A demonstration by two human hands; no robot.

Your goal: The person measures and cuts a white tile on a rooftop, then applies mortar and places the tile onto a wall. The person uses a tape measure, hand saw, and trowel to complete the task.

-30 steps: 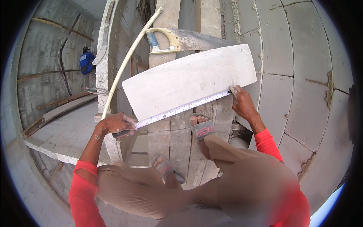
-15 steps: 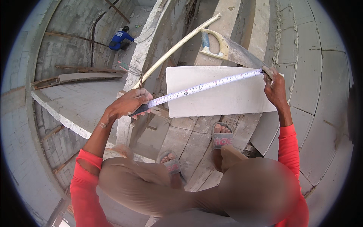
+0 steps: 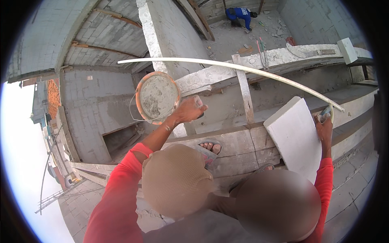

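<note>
My left hand (image 3: 189, 109) is closed beside an orange-rimmed bucket (image 3: 138, 95). A dark edge of the tape measure (image 3: 201, 116) shows under its fingers, and none of the blade is out. On the right, my right hand (image 3: 323, 124) has its fingers wrapped around the blue and cream handle of a handsaw (image 3: 332, 111). The saw's blade is mostly hidden. Just left of that hand, a white block (image 3: 295, 135) lies aslant across the boards. Grey mortar (image 3: 157, 97) fills much of the bucket.
A long pale pipe (image 3: 243, 69) spans the scene beyond my hands. A rough-topped wall (image 3: 279, 58) runs behind it, with a wooden strut (image 3: 244, 93) leaning there. A person in blue (image 3: 240, 16) crouches on the lower floor. My feet stand on planks (image 3: 235, 156).
The tape's blade, stretched across the white block before, is drawn in. My right hand has let go of its end and taken the saw handle. The view has swung left, bringing in the bucket.
</note>
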